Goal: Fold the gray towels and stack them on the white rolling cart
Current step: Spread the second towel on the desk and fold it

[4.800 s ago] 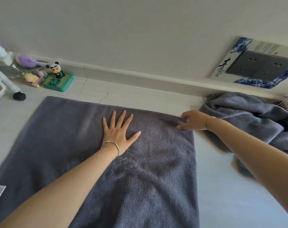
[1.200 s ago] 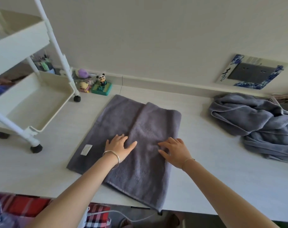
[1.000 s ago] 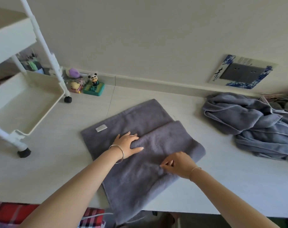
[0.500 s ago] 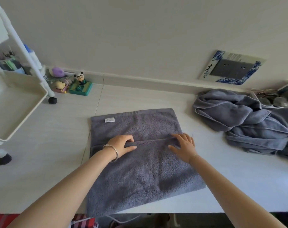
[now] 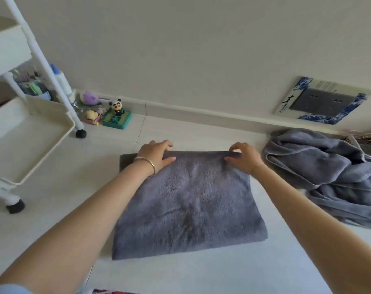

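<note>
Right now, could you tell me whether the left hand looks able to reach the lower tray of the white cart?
Probably yes: the left hand grips the far edge of the folded towel, and only bare tabletop lies between it and the cart's lower tray, which is open on top.

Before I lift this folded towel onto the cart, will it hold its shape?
Probably not: the towel is soft plush, and the pile beside it slumps loosely. Lifted by the far edge, where the left hand and right hand grip it, the layers would likely drop open. Support it underneath.
</note>
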